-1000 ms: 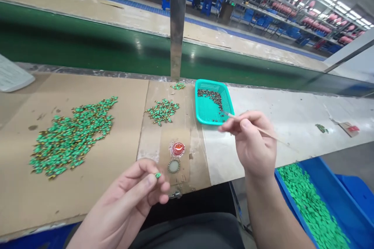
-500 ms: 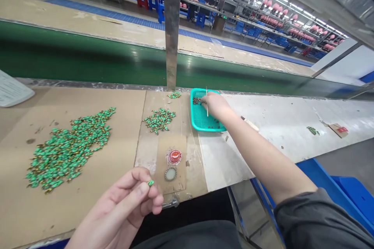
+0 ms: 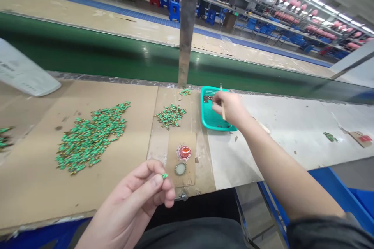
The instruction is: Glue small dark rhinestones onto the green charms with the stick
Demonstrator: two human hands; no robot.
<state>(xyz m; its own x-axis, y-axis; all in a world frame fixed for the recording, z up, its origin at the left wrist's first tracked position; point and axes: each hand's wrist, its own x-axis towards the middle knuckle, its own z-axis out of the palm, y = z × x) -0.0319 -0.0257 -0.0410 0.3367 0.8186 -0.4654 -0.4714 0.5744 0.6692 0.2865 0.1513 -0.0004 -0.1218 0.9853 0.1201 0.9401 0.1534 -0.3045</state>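
Observation:
My left hand (image 3: 136,198) pinches a small green piece (image 3: 164,176) between thumb and forefinger, near the front edge of the table. Over a teal plastic basket (image 3: 204,122), my right hand (image 3: 232,108) has its fingers closed round a thin wooden stick (image 3: 223,109). Whether its fingertips also pinch something small cannot be made out. Small dark pieces (image 3: 207,99) lie in the basket's far left corner. Between the hands, a cardboard pad (image 3: 187,179) carries a dish of glossy red-orange stuff (image 3: 184,152) and a round, pale, beaded-rim piece (image 3: 180,169).
A large heap of green-and-gold pieces (image 3: 93,136) covers the left cardboard, with a smaller heap (image 3: 171,116) nearer the basket. A metal post (image 3: 187,31) rises behind the table. A white container (image 3: 27,71) stands at left. More green pieces (image 3: 330,137) lie far right.
The camera has turned left, so the scene sits further right. My right hand has drawn slightly up and back over the basket, stick still held. My left hand keeps its pinch.

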